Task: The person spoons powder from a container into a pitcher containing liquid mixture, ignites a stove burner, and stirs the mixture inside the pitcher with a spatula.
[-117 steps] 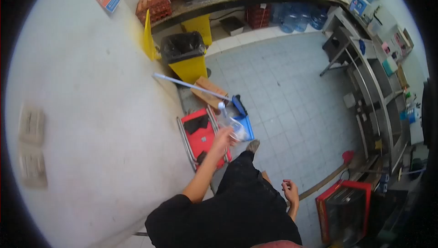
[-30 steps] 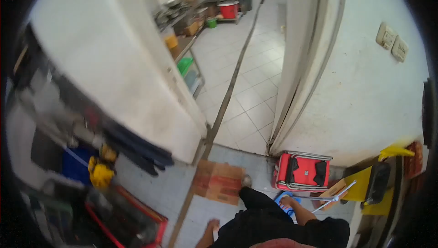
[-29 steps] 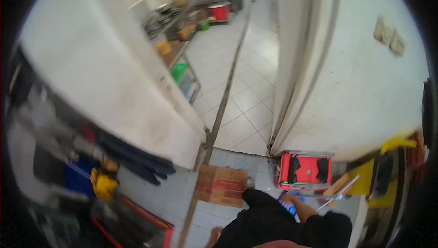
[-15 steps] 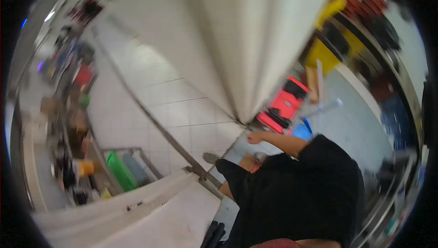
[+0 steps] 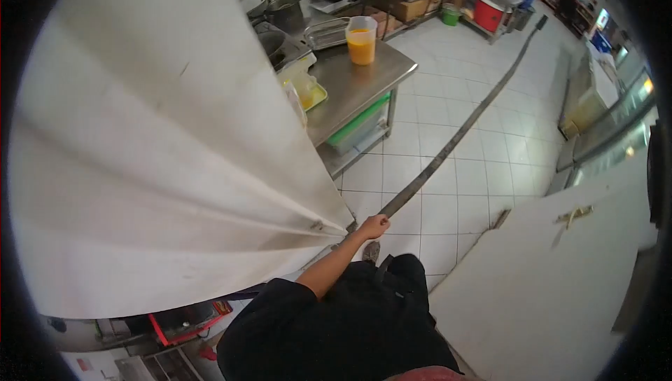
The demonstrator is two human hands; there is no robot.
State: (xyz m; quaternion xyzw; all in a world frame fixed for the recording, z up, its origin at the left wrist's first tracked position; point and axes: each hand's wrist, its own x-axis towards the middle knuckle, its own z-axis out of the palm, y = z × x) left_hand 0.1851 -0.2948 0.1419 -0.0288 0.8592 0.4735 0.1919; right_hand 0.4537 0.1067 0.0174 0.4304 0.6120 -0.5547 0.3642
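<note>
My left hand (image 5: 375, 226) reaches forward from a black sleeve, its fingers curled into a loose fist. Nothing shows in it. It hangs above the doorway floor, near the edge of the white wall (image 5: 175, 136) on the left. From my viewpoint it overlaps the near end of a long dark drain strip (image 5: 455, 139) set in the white tiles. My right hand is out of sight. A shoe (image 5: 371, 251) shows just below the left hand.
A white door (image 5: 532, 276) with a metal handle (image 5: 575, 216) stands at the right. Ahead left, a steel table (image 5: 364, 80) bears a jug of orange liquid (image 5: 361, 48). Beyond are pots (image 5: 285, 15), a red bin (image 5: 488, 11) and a green bucket (image 5: 450, 14).
My view has swung round and now faces through the doorway into the kitchen. The right hand, closed earlier, has left the view. The left hand has come into sight.
</note>
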